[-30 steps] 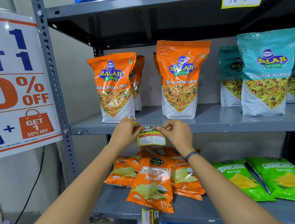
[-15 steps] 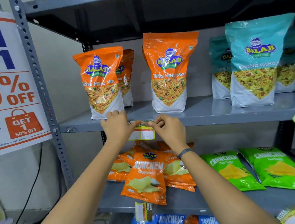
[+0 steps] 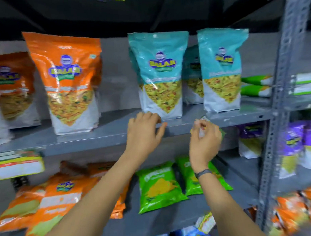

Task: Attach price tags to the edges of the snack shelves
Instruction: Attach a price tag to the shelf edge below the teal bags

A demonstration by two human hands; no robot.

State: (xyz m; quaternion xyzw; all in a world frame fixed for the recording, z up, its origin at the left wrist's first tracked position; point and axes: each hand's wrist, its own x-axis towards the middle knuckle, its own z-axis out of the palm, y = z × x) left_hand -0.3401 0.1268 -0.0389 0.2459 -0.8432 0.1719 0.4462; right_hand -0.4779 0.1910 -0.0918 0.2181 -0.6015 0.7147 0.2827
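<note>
My left hand (image 3: 144,134) hovers with fingers spread over the front edge of the grey middle shelf (image 3: 98,138), below a teal snack pouch (image 3: 161,74), and holds nothing. My right hand (image 3: 204,139) is closed on a small price tag (image 3: 204,119) held against the same shelf edge, below the second teal pouch (image 3: 220,70). Most of that tag is hidden by my fingers. A yellow-green price tag (image 3: 18,167) hangs from the shelf edge at the far left, under the orange pouches (image 3: 67,80). The frame is motion-blurred.
Green chip packets (image 3: 159,187) and orange chip packets (image 3: 48,202) lie on the lower shelf. A perforated grey upright (image 3: 282,94) stands at the right, with purple packets (image 3: 302,143) beyond it. Another tag (image 3: 204,222) hangs on the lowest shelf edge.
The view has swung right, from the orange pouches to the teal ones. Both hands left the tag on the shelf edge; my right hand now holds another tag further right.
</note>
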